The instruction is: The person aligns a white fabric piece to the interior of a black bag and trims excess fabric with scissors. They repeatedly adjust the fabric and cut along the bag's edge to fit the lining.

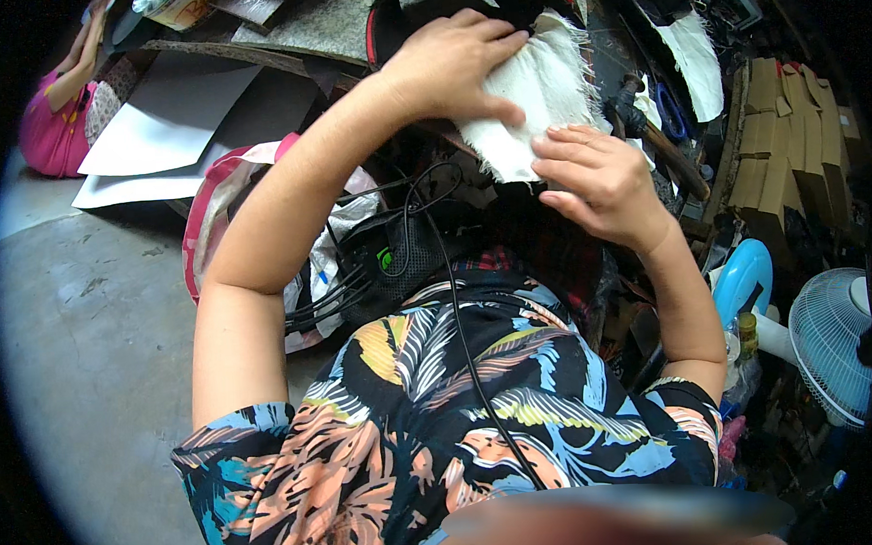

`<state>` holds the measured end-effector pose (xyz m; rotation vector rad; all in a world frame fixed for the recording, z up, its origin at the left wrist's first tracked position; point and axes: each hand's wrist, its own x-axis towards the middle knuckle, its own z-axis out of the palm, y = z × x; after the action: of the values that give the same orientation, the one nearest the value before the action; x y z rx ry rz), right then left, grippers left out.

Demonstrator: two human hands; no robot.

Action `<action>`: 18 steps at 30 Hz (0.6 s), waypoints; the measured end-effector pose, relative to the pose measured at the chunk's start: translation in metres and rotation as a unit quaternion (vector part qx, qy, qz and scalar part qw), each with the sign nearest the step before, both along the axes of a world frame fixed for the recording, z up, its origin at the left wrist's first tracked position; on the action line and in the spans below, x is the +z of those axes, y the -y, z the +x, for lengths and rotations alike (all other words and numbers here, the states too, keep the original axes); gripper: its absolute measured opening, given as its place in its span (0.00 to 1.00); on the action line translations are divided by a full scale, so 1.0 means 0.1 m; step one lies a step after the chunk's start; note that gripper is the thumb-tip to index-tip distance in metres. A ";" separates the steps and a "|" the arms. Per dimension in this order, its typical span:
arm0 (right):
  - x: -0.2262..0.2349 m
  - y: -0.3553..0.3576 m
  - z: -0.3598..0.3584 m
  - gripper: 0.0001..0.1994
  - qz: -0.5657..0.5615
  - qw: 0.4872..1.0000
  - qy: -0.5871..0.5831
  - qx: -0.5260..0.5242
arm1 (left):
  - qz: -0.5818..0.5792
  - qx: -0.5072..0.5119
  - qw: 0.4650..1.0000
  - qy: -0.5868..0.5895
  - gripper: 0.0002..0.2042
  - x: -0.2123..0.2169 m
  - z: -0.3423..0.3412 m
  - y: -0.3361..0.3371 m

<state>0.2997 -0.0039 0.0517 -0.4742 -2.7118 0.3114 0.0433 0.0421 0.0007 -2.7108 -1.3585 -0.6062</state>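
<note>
A white cloth piece (545,81) with frayed edges lies over the near part of a black piece with red edging (386,24) at the worktable. My left hand (458,65) is open, palm down, with its fingers reaching across the black piece and its thumb resting on the cloth. From the right, my right hand (605,175) lies against the cloth's near right edge, fingers stretched out and a little bent. Neither hand visibly pinches the cloth. The palms and what lies under the cloth are hidden.
Right of my hands are a hammer-like tool with a wooden handle (677,158) and another black piece with white cloth (693,62). Stacked cardboard (772,136) and a fan (832,340) stand farther right. White sheets (167,123) and a seated person in pink (52,132) are at left.
</note>
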 end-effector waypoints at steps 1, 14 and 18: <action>0.05 -0.04 0.03 0.12 -0.037 0.999 -0.025 0.017 | -0.022 0.009 0.999 -0.032 0.53 0.03 0.05 0.08; -0.12 -0.94 -0.53 0.32 -0.202 0.904 -0.282 -0.250 | -0.110 -0.181 0.974 -0.077 0.34 0.35 0.39 0.80; 0.08 -1.01 -0.59 0.31 -0.157 0.943 -0.192 -0.223 | -0.314 -0.208 0.912 0.159 0.20 0.57 0.24 0.64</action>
<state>0.2406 0.0970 0.0599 -0.9832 -2.1078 0.6347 0.0671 -0.0215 0.0581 -3.6192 -1.1846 -0.7724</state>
